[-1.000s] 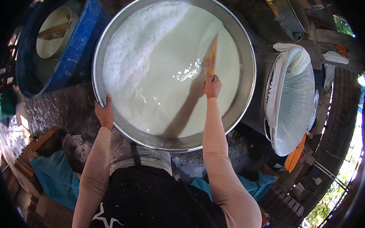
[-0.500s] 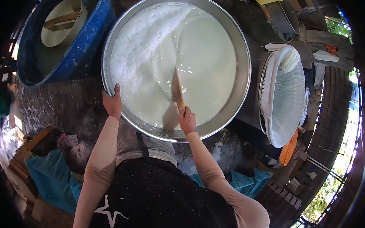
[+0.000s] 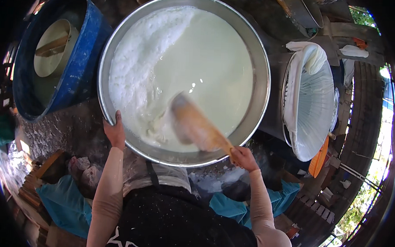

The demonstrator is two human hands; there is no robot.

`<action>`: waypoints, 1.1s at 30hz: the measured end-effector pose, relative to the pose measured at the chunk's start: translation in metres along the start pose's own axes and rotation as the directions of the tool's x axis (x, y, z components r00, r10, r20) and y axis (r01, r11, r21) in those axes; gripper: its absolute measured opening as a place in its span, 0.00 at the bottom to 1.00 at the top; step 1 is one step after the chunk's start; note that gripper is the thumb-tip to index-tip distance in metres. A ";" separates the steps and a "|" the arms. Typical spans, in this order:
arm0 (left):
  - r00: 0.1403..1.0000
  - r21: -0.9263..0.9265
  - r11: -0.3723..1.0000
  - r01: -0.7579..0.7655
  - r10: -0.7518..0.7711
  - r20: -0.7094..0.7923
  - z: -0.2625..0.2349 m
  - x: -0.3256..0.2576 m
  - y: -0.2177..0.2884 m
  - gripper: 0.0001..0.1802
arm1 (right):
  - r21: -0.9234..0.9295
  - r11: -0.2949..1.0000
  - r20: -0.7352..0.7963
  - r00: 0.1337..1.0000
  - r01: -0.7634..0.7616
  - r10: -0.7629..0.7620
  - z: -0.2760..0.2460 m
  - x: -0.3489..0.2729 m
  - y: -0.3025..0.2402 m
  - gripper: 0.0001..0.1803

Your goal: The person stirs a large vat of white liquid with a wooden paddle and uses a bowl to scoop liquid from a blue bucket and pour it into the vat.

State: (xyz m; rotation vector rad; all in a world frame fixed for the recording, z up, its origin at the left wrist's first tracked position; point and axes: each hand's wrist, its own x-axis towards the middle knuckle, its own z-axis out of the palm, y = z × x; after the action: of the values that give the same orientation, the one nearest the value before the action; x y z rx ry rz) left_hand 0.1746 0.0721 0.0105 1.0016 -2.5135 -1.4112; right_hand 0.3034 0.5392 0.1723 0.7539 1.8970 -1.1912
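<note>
A very wide metal basin (image 3: 260, 78) is filled with milky white liquid (image 3: 208, 67), with foam (image 3: 134, 64) piled along its left side. My left hand (image 3: 115, 131) grips the basin's near-left rim. My right hand (image 3: 243, 158) is closed on the handle of a wooden paddle (image 3: 197, 125). The paddle's blade dips into the liquid at the near side and looks motion-blurred.
A blue tub (image 3: 84, 54) at the left holds a pale round bucket (image 3: 54, 53). At the right stands a container lined with white cloth (image 3: 311, 105), an orange tool (image 3: 320, 156) beside it. Blue sheeting (image 3: 60, 201) and wooden planks lie on the ground near my legs.
My right hand has pulled the paddle from the far right of the basin across to the near rim. My left hand stays on the rim.
</note>
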 end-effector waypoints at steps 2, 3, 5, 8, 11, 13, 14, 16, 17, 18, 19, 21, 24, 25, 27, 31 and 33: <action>1.000 -0.038 0.999 -0.018 0.017 -0.007 0.005 0.001 0.007 0.32 | 0.009 0.988 -0.202 0.968 0.152 -0.147 -0.010 0.036 0.016 0.21; 1.000 -0.036 0.999 0.004 -0.004 0.001 0.003 0.000 0.007 0.32 | -0.009 0.957 -0.391 0.880 0.289 -0.269 -0.013 0.051 0.022 0.22; 0.999 -0.030 0.999 0.032 -0.031 0.012 0.001 -0.003 0.012 0.31 | -0.070 0.940 -0.611 0.731 0.333 -0.304 -0.011 0.095 -0.005 0.23; 1.000 -0.060 0.998 0.011 -0.010 0.020 -0.003 -0.004 0.017 0.29 | -0.054 0.940 -0.769 0.586 0.337 -0.255 -0.011 0.176 -0.051 0.22; 1.000 -0.042 0.999 -0.022 0.022 0.000 -0.005 -0.001 0.011 0.28 | -0.004 0.938 -0.720 0.650 0.346 -0.243 -0.014 0.231 -0.085 0.21; 1.000 -0.004 1.000 0.008 -0.008 -0.004 -0.005 0.001 0.003 0.27 | -0.004 0.929 -0.698 0.665 0.369 -0.267 -0.003 0.254 -0.092 0.21; 1.000 -0.005 1.000 0.011 -0.012 -0.010 -0.004 0.001 0.001 0.27 | -0.003 0.922 -0.681 0.674 0.386 -0.284 0.002 0.263 -0.093 0.21; 0.999 -0.032 0.999 -0.038 0.037 -0.024 0.004 0.000 0.003 0.27 | -0.162 0.913 -0.690 0.619 0.373 -0.375 0.007 0.282 -0.073 0.22; 0.999 -0.023 0.999 -0.026 0.025 -0.036 0.000 0.002 0.000 0.27 | -0.174 0.911 -0.661 0.641 0.374 -0.389 0.026 0.279 -0.077 0.22; 0.999 -0.020 1.000 -0.021 0.020 -0.043 -0.005 0.002 0.000 0.27 | -0.188 0.910 -0.637 0.660 0.370 -0.399 0.042 0.273 -0.080 0.22; 1.000 -0.026 1.000 -0.001 0.001 -0.019 0.001 0.000 0.006 0.27 | -0.332 0.871 -0.653 0.579 0.361 -0.489 0.046 0.276 -0.068 0.21; 1.000 -0.027 1.000 0.007 -0.008 -0.027 0.005 -0.001 0.009 0.26 | -0.395 0.856 -0.632 0.578 0.332 -0.516 0.066 0.266 -0.051 0.21; 1.000 -0.069 0.998 0.003 -0.004 -0.007 0.002 0.005 -0.005 0.26 | -0.491 0.813 -0.576 0.584 0.312 -0.572 0.111 0.229 -0.046 0.18; 1.000 -0.062 0.998 0.002 -0.002 -0.008 0.001 0.002 0.003 0.27 | -0.526 0.794 -0.553 0.586 0.305 -0.591 0.121 0.216 -0.039 0.17; 1.000 -0.087 0.996 0.001 -0.001 0.000 0.002 0.001 0.008 0.27 | -0.525 0.789 -0.516 0.616 0.321 -0.594 0.136 0.188 -0.027 0.15; 1.000 -0.028 0.999 0.028 -0.028 0.014 -0.001 -0.002 0.021 0.28 | -0.528 0.779 -0.431 0.684 0.338 -0.588 0.162 0.137 0.007 0.09; 0.999 0.013 0.999 0.039 -0.039 0.016 -0.002 -0.002 0.022 0.29 | -0.580 0.758 -0.367 0.735 0.299 -0.571 0.170 0.112 0.020 0.08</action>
State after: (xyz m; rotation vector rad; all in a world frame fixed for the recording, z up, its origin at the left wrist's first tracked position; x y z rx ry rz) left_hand 0.1661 0.0797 0.0289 1.0510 -2.5304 -1.4215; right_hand 0.3078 0.4003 0.0219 0.3458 2.8317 -0.7238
